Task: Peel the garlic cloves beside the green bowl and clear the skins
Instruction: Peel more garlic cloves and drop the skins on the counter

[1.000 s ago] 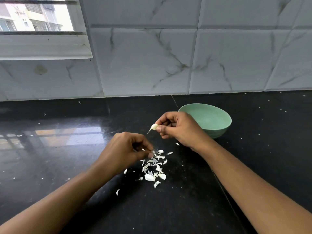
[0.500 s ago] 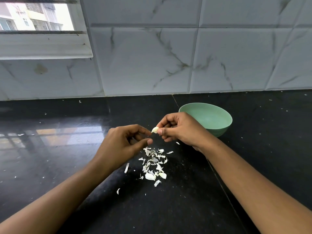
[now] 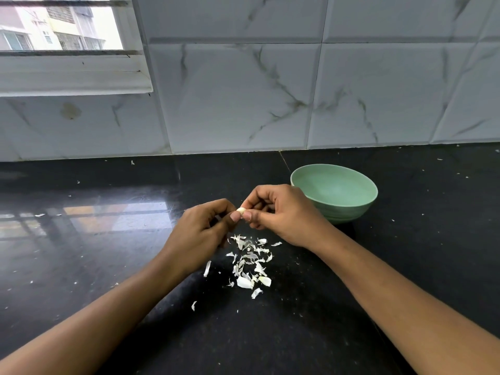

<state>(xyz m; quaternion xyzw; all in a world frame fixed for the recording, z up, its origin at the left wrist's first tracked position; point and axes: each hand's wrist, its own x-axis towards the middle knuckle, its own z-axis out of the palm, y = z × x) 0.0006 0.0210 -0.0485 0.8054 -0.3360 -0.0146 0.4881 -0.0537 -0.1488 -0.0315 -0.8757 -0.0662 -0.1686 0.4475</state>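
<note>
While my right hand (image 3: 281, 216) pinches the clove (image 3: 241, 211) above the skins (image 3: 250, 263), just left of the bowl (image 3: 349, 212), its free end points left into my left hand (image 3: 200, 234), which nips it with thumb and forefinger, so I judge the pull goes leftward.

- The green bowl (image 3: 351, 209) stands just behind and to the right of the right hand (image 3: 281, 215), blocking that side.
- Loose skins (image 3: 249, 263) litter the bench (image 3: 108, 253) beneath both hands.
- Left of the left hand (image 3: 200, 234), the bench gives open passage back to the tiled wall (image 3: 230, 104).
</note>
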